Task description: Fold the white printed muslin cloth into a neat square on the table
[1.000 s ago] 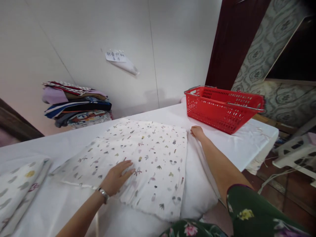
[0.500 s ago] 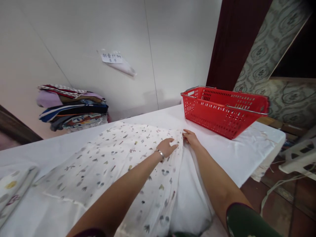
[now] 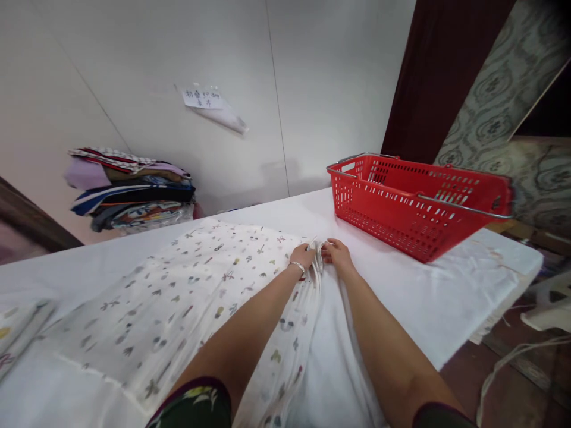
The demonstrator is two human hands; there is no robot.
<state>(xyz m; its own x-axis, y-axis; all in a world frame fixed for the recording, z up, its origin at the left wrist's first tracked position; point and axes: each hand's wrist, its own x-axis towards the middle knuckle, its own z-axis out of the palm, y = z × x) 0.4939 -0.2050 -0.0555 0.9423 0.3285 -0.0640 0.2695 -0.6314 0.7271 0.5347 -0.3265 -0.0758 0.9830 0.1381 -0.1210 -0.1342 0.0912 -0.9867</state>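
Observation:
A thin white printed cloth (image 3: pixel 209 273) with small leaf and rainbow motifs lies spread over the white-covered table. At its far right corner, my left hand (image 3: pixel 303 255) pinches the bunched edge of the cloth; a silver bracelet is on that wrist. My right hand (image 3: pixel 336 254) meets the same gathered edge from the right, its fingers curled onto the fabric. The cloth is raised into a small ridge of folds between the two hands. Some fingertips are hidden behind these folds.
A red plastic basket (image 3: pixel 401 214) with wire handles stands at the back right of the table (image 3: pixel 388 297). Against the wall at left is a stack of folded textiles (image 3: pixel 134 190). A folded printed cloth (image 3: pixel 20 333) lies at the left edge. A paper sign (image 3: pixel 203 98) hangs on the wall.
My left hand has moved right to the cloth's edge and closed on it. The edge between my hands has been gathered up into folds. The view has shifted slightly.

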